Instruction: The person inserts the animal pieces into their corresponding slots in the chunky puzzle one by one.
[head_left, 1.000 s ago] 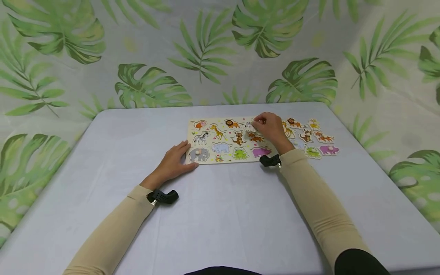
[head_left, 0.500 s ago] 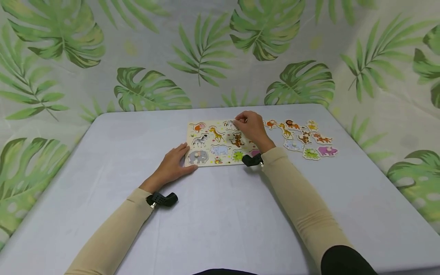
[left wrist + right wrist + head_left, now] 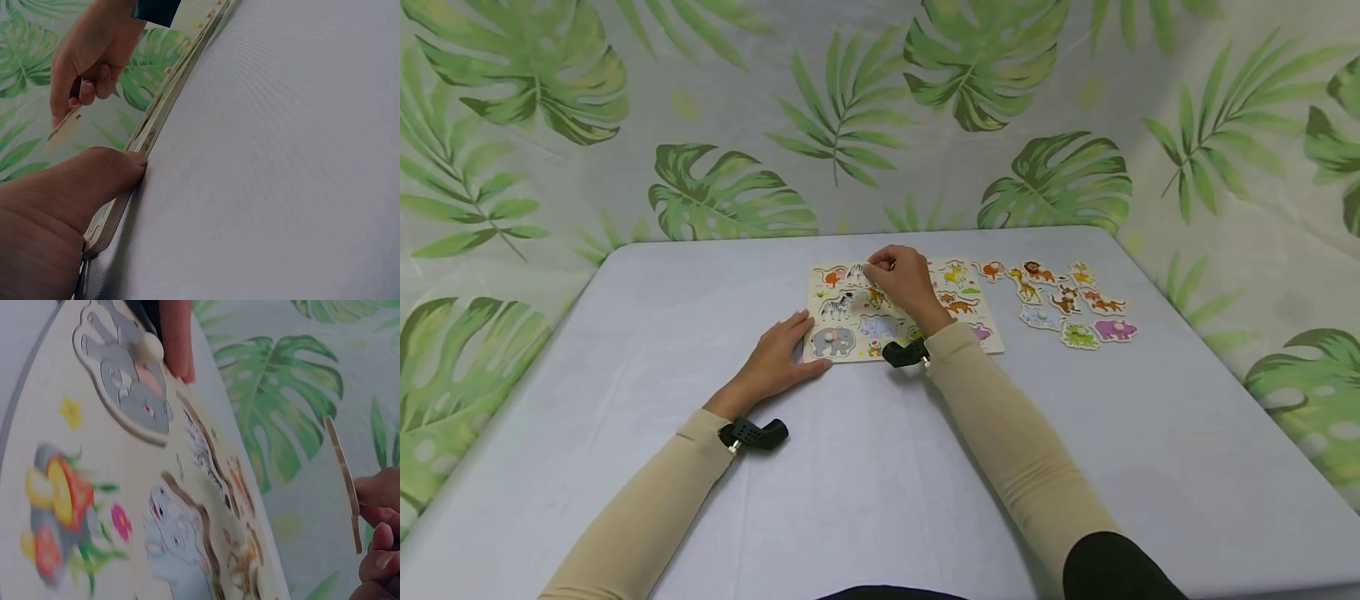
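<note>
My right hand (image 3: 906, 287) pinches a wooden zebra puzzle piece (image 3: 855, 272) above the upper left of a wooden animal puzzle board (image 3: 994, 344). In the right wrist view the zebra piece (image 3: 345, 487) appears edge-on, raised off the board. My left hand (image 3: 773, 357) rests against the board's near left corner, fingers along the left side and thumb at the front edge. Below the held piece lies the zebra-shaped recess (image 3: 837, 306). A grey elephant piece (image 3: 832, 341) with a knob sits in its recess beside the left hand. The right hand covers part of the board's middle.
Loose pieces lie right of the board, among them a lion (image 3: 1040, 272), a giraffe (image 3: 1024, 286), a frog (image 3: 1080, 335) and a purple hippo (image 3: 1116, 330). A white cloth (image 3: 865, 467) covers the table. Leaf-patterned fabric (image 3: 880, 108) hangs behind.
My right hand has carried the zebra piece leftward across the top of the board, uncovering the board's right side and the loose pieces there. The left hand stays in place.
</note>
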Action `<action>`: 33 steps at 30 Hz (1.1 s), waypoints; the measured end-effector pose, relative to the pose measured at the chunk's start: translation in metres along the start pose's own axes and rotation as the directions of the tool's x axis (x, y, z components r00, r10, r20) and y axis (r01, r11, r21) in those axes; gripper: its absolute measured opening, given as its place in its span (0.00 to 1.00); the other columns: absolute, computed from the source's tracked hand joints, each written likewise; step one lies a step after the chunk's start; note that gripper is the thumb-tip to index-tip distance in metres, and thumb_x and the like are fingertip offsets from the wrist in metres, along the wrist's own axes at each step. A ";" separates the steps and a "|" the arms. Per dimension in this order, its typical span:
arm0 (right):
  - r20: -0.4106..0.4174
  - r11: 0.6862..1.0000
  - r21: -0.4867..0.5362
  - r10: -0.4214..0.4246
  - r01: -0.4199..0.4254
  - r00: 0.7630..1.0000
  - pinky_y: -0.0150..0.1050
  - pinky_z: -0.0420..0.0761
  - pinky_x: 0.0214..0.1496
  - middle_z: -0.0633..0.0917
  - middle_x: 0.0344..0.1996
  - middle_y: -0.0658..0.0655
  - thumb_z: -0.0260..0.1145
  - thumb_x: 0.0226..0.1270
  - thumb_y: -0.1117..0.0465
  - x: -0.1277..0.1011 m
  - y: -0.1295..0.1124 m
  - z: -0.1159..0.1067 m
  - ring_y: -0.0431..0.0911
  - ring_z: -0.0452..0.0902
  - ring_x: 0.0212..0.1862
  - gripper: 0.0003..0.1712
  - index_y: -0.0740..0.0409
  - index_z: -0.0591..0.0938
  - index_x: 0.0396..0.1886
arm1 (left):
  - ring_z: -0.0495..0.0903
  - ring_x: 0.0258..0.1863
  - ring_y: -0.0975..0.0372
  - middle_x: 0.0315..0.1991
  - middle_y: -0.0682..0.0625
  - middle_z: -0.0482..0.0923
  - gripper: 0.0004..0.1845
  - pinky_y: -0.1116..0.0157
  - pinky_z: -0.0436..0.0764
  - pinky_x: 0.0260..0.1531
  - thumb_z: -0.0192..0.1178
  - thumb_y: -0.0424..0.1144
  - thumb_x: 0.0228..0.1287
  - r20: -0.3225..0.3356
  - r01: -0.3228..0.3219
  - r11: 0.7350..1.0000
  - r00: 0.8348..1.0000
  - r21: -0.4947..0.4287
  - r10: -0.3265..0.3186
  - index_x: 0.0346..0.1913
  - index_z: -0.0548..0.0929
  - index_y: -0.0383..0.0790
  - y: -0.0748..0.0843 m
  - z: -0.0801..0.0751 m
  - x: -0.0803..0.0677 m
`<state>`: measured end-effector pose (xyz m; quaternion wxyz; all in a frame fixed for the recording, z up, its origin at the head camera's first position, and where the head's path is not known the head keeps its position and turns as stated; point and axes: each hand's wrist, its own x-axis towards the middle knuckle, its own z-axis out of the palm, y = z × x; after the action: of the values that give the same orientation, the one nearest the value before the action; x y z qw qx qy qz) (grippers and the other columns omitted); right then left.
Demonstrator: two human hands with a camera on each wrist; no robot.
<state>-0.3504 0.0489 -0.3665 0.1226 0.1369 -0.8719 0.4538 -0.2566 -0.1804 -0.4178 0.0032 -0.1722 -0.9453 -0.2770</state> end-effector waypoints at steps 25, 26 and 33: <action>0.008 0.989 0.118 0.088 -0.088 0.996 0.32 0.70 0.30 0.78 0.25 0.51 0.69 0.61 0.56 -0.007 -0.012 0.051 0.41 0.70 0.27 0.10 0.57 0.86 0.37 | 0.51 0.73 0.44 0.74 0.38 0.53 0.46 0.46 0.50 0.71 0.66 0.54 0.59 -0.028 -0.047 0.999 0.998 -0.006 0.047 0.71 0.61 0.29 -0.002 0.000 -0.002; 0.013 0.988 0.125 0.091 -0.092 0.996 0.32 0.71 0.31 0.79 0.25 0.51 0.70 0.61 0.56 -0.008 -0.011 0.052 0.41 0.70 0.28 0.10 0.57 0.86 0.37 | 0.51 0.73 0.44 0.74 0.38 0.54 0.46 0.46 0.50 0.71 0.66 0.53 0.59 -0.030 -0.052 0.999 0.998 -0.003 0.052 0.71 0.61 0.29 -0.002 0.000 -0.002; 0.050 0.991 0.104 0.074 -0.079 0.996 0.32 0.73 0.33 0.81 0.28 0.51 0.70 0.60 0.56 -0.010 -0.009 0.059 0.41 0.73 0.30 0.10 0.57 0.87 0.37 | 0.53 0.72 0.42 0.73 0.36 0.56 0.45 0.44 0.52 0.70 0.65 0.53 0.58 -0.045 -0.074 0.997 0.996 0.002 0.074 0.71 0.62 0.28 -0.002 -0.001 -0.002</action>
<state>-0.3435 -0.0034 -0.3956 0.0778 0.1201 -0.8539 0.5004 -0.2550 -0.1833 -0.4181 0.0346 -0.2006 -0.9381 -0.2802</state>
